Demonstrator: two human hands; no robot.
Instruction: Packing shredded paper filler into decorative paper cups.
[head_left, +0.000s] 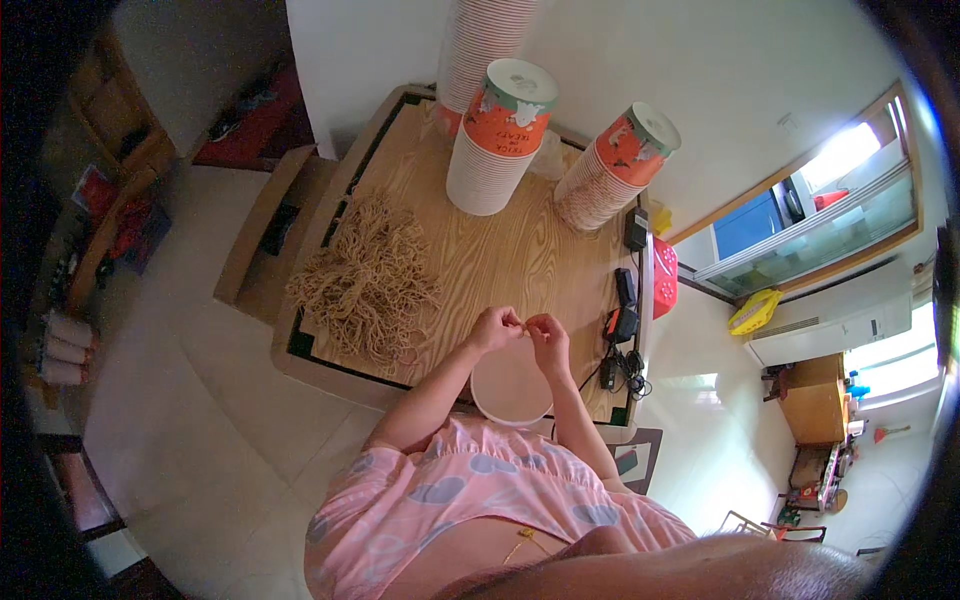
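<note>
My left hand [497, 329] and my right hand [548, 344] meet fingertip to fingertip over the table's near edge. Both are closed in a pinch. Whatever lies between the fingers is too small to make out. Directly below them, close to my body, is a round paper bucket [512, 392] with a pale inside and a white rim. To the left of my hands a loose heap of tan twine cords [368, 280] spreads over the wooden tabletop [480, 265].
Nested paper buckets with orange and green print stand in a middle stack [490, 170], a right stack [600, 185] and a tall stack [490, 45] behind. Black power adapters [622, 322] and coiled cables [632, 375] line the right edge. A red basket [664, 280] sits beyond it.
</note>
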